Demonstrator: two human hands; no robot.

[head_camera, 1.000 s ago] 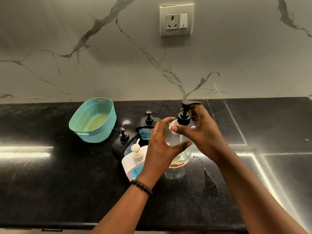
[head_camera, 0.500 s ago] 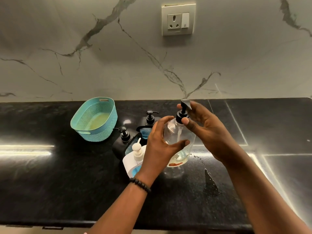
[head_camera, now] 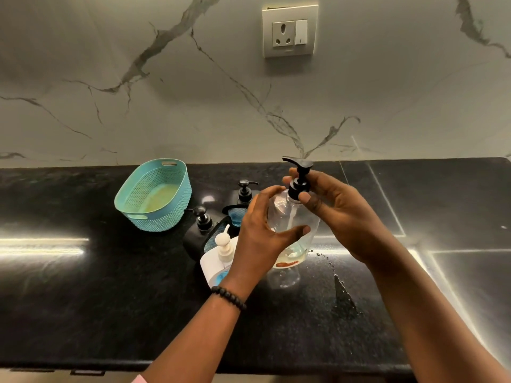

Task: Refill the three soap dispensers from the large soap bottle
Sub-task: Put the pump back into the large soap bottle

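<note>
A large clear soap bottle (head_camera: 287, 221) with a black pump top (head_camera: 299, 178) is held just above the black counter, a little liquid left at its bottom. My left hand (head_camera: 260, 239) wraps around the bottle's body. My right hand (head_camera: 340, 214) pinches the black pump collar at the neck. Left of the bottle stand three dispensers close together: a white one with a white pump (head_camera: 221, 252), a black one (head_camera: 203, 225), and another black one behind (head_camera: 244, 194). Blue liquid shows in their windows.
A teal perforated basket (head_camera: 154, 196) sits on the black counter (head_camera: 83, 299) at the back left. Drops of liquid (head_camera: 327, 259) lie on the counter right of the bottle. A wall socket (head_camera: 289, 31) is on the marble backsplash.
The pump nozzle has turned from pointing right to pointing left as my right hand twists the collar. My left hand keeps its hold on the bottle.
</note>
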